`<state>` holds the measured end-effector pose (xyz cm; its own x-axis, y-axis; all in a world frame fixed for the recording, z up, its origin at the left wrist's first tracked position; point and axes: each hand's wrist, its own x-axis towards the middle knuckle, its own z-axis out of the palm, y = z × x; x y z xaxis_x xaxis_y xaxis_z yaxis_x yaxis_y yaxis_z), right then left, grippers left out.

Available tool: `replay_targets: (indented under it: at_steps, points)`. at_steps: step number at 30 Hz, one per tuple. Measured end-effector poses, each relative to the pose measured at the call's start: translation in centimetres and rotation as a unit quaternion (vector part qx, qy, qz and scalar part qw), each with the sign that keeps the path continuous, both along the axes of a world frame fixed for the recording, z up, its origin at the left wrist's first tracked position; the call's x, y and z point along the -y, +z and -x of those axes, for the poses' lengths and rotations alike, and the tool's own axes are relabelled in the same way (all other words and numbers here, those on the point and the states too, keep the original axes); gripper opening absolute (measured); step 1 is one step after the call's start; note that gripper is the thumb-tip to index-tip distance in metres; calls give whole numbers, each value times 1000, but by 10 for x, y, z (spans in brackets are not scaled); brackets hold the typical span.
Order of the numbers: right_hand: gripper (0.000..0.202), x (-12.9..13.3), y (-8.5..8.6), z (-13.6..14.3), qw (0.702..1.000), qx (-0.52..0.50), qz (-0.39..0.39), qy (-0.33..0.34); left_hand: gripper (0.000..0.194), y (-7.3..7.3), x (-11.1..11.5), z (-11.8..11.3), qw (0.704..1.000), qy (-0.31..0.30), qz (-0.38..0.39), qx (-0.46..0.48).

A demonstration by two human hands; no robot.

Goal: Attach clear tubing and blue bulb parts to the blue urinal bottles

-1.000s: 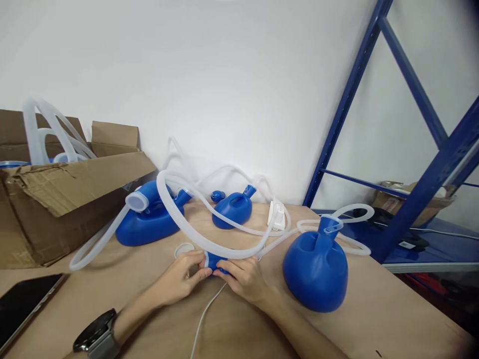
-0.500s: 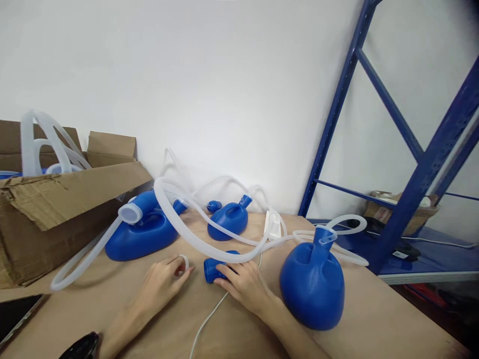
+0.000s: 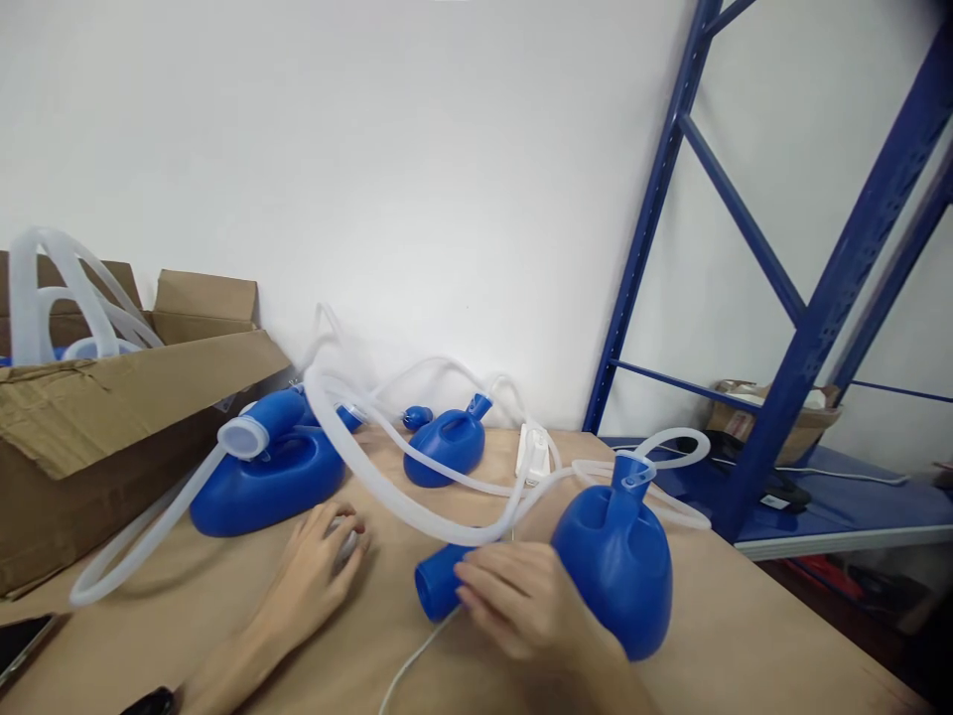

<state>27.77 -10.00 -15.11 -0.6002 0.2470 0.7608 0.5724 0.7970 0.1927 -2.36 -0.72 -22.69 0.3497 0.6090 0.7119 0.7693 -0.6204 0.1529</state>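
My left hand [image 3: 317, 566] rests on the left of the table, fingers curled round a small white ring [image 3: 346, 544], largely hidden now. My right hand [image 3: 521, 601], blurred, has its bent fingers against the right side of a blue urinal mouthpiece [image 3: 439, 584]. The mouthpiece lies on its side, its round open end facing left toward me, with a translucent corrugated hose [image 3: 417, 516] running over its back end. Just right of my right hand a blue urinal bottle [image 3: 621, 566] stands upright, with a clear-flapped neck.
Another blue urinal bottle [image 3: 275, 477] lies at left, beside a mouthpiece with a white rim [image 3: 243, 437]. A smaller bottle [image 3: 447, 447], a white power strip [image 3: 533, 453] and looping hoses stand behind. A cardboard box [image 3: 96, 477] is far left, a phone [image 3: 22, 641] near-left, blue shelving [image 3: 789, 367] right.
My right hand and the blue mouthpiece have shifted right and nearer to me, and its open end has turned more toward me. The whole view has swung slightly right.
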Motion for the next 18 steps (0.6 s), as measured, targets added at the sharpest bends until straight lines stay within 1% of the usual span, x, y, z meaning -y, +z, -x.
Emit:
replay_targets:
  at_steps: [2, 3, 4, 5, 6, 7, 8, 9, 10, 11, 13, 15, 16, 17, 18]
  points:
    - [22, 14, 1, -38, 994, -73, -41, -68, 21, 4, 5, -5, 1000, -21, -17, -2]
    - [19, 19, -1, -60, 983, -118, -46, -136, 22, 6, 8, -7, 999, -35, -26, -6]
    - [13, 20, -4, -82, 958, -165, -24, -236, 22, 8, 11, -8, 998, -53, -33, -13]
    - [17, 20, -9, -103, 919, -204, 15, -336, 24, 10, 14, -9, 996, -74, -39, -23]
    - [31, 18, -14, -122, 879, -238, 64, -409, 27, 11, 17, -10, 994, -96, -46, -37]
    - [47, 14, -18, -137, 847, -263, 126, -444, 31, 11, 21, -10, 990, -118, -56, -55]
    - [59, 11, -21, -149, 821, -291, 187, -455, 36, 10, 24, -10, 985, -137, -72, -75]
    - [69, 7, -23, -157, 804, -311, 237, -447, 42, 8, 28, -9, 979, -153, -91, -96]
    - [75, 5, -23, -161, 795, -326, 279, -429, 46, 5, 31, -9, 973, -166, -114, -112]
    - [77, 5, -22, -163, 792, -334, 309, -407, 48, 1, 35, -10, 966, -177, -141, -122]
    - [76, 8, -16, -161, 795, -334, 347, -368, 50, -5, 41, -14, 951, -195, -208, -120]
    - [70, 14, -8, -157, 798, -330, 370, -342, 54, -7, 48, -22, 936, -205, -266, -102]
    - [65, 18, -4, -155, 798, -330, 380, -332, 55, -6, 52, -28, 933, -209, -278, -97]
    - [60, 20, -1, -154, 796, -331, 389, -325, 55, -4, 56, -34, 935, -211, -273, -89]
    - [55, 21, 3, -153, 793, -331, 398, -320, 54, -1, 60, -41, 942, -210, -251, -70]
